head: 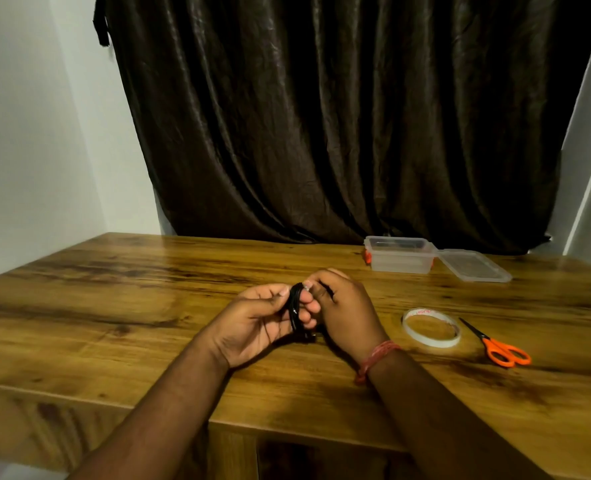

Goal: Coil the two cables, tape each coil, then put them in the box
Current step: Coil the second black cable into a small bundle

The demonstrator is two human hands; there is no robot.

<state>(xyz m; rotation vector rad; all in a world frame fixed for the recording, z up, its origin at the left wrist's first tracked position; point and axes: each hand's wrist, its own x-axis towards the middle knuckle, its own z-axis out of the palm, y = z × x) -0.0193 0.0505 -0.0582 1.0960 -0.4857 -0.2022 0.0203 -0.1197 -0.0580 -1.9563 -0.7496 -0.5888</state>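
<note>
A black cable coil (pixel 295 306) is held upright just above the middle of the wooden table (pixel 114 306). My left hand (pixel 256 323) grips the coil from the left, fingers curled round its strands. My right hand (pixel 342 306) pinches the coil's upper right side, where a small light spot shows at the fingertips; what it is cannot be told. The clear plastic box (pixel 399 254) stands open at the back right, something dark showing inside. A second cable is not plainly in view.
The box's clear lid (pixel 474 265) lies flat just right of the box. A roll of clear tape (pixel 431 328) lies right of my hands, with orange-handled scissors (pixel 498 346) beside it. A dark curtain hangs behind the table; white walls flank it.
</note>
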